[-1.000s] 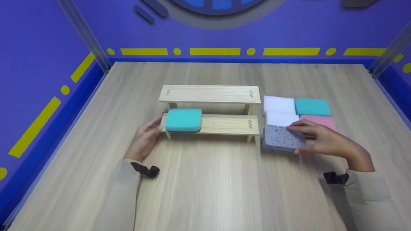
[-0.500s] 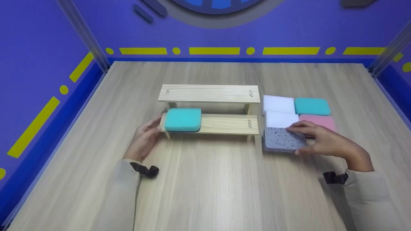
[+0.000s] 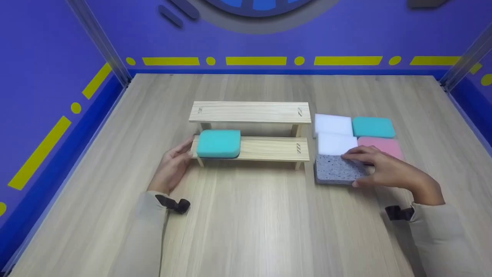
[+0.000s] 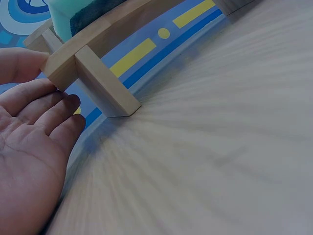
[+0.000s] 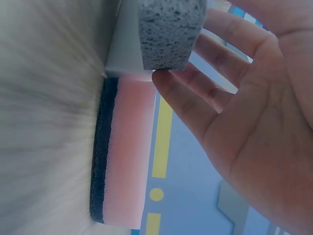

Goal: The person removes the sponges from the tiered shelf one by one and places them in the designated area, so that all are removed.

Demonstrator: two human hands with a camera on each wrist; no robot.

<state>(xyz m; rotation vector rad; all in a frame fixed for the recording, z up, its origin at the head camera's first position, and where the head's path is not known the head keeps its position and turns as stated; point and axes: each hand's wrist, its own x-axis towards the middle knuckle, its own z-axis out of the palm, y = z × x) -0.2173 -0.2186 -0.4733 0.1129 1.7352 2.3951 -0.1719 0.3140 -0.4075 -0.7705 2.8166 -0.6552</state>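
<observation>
My right hand [image 3: 388, 169] pinches the right end of a grey porous sponge [image 3: 336, 171] between thumb and fingers. In the right wrist view this grey sponge [image 5: 171, 34] is raised off the tabletop, with a pink sponge [image 5: 127, 156] on a dark scouring layer nearby. Beyond it lie two white sponges [image 3: 338, 144], a teal sponge [image 3: 373, 127] and the pink one, partly behind my hand. My left hand [image 3: 171, 167] grips the left end of the lower wooden shelf [image 3: 273, 149]; in the left wrist view, digits touch the plank's end [image 4: 63, 66]. Another teal sponge [image 3: 218, 144] sits on that shelf's left part.
A higher wooden shelf [image 3: 250, 112] stands right behind the lower one. Both stand on a wood-grain table [image 3: 250, 223]. Blue walls [image 3: 261, 46] with yellow dashes enclose the back and sides. Each sleeve carries a small black wrist camera [image 3: 180, 206].
The grey sponge has shifted slightly toward me and levelled out, uncovering more of the nearer white sponge. My left hand stays at the shelf's end.
</observation>
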